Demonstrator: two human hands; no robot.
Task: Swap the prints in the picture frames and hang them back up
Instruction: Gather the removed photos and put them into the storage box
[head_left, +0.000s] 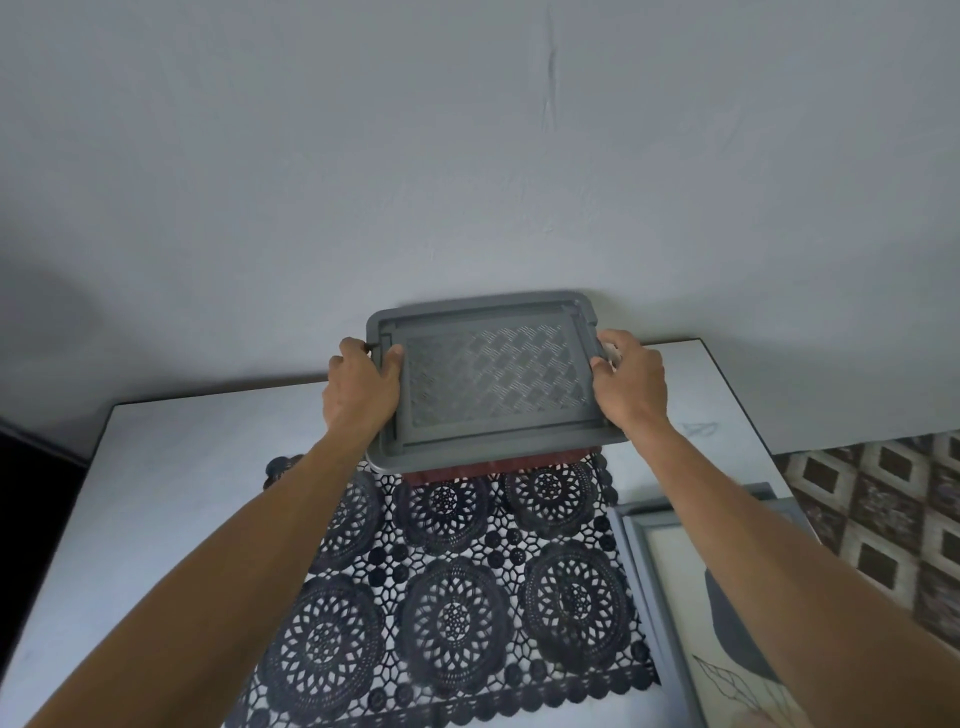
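At right, a picture frame (636, 545) lies seemingly lengthwise toward the wall (467, 156); left hand (361, 387) and right hand (631, 382) grip a tray (493, 374).

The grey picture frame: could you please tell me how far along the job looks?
Done: a grey picture frame lies on the white table. In hand: left hand and right hand grip a grey plastic lid over a reddish box. Left: swapping prints and rehanging; the visible wall is bare.
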